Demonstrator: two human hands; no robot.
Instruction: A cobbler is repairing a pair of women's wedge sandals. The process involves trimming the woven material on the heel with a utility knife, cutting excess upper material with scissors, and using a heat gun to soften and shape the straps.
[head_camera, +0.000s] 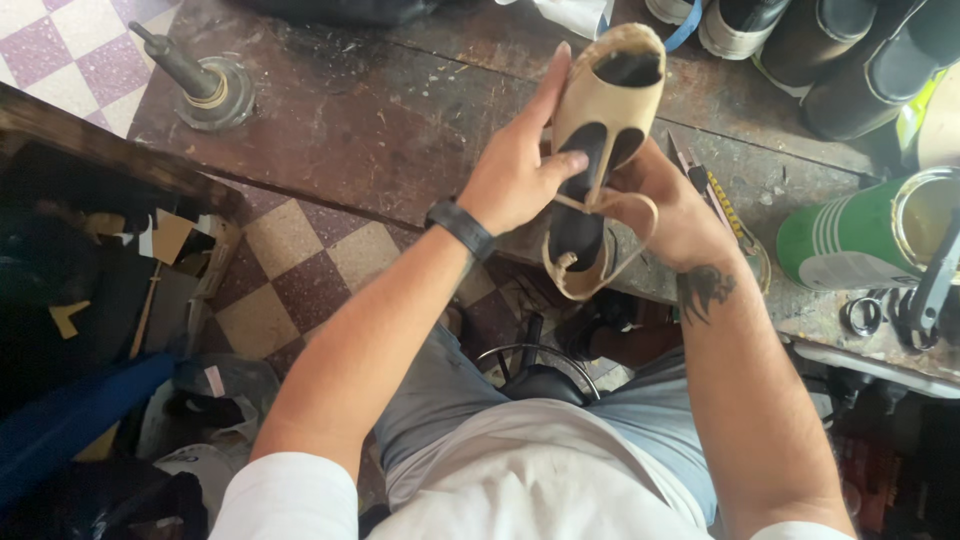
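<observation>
2 hands (515, 175) (665, 205) grip a beige sandal (600, 110), fingers (545, 95) curled around it.

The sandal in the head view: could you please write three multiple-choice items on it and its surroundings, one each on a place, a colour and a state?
1. Where is the green can?
A. On the workbench, at the person's right
B. On the checkered floor
C. In the person's lap

2. What colour is the sandal upper?
A. Red
B. Beige
C. Blue

3. How is the sandal held?
A. Lying untouched on the bench
B. In the right hand alone
C. Between both hands

Answers:
1 A, it lies on the bench top at the right edge.
2 B, the straps and sides are beige round a dark insole.
3 C, the left hand and right hand both grip it.
</observation>
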